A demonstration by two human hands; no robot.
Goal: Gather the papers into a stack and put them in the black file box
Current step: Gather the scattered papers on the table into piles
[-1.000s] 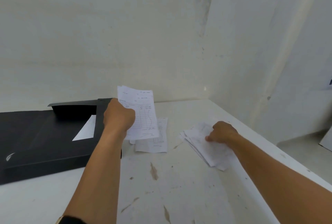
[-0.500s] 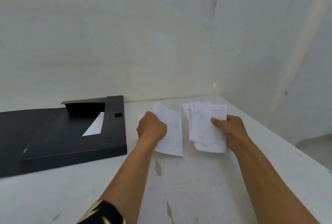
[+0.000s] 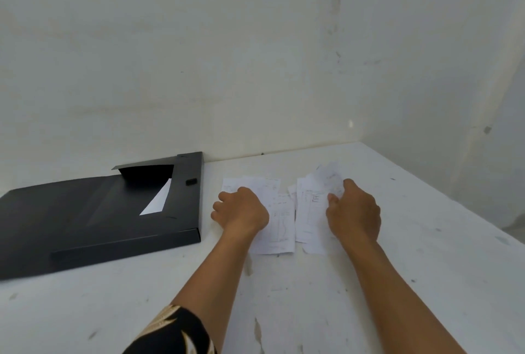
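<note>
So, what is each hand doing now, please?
Left hand: closed on white printed papers.
Right hand: closed on second white paper pile.

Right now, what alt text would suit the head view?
Two bare hands press on two bundles of papers on a white table: left hand on the left bundle, right hand on the right bundle. An open black file box lies left, holding one white sheet.
</note>
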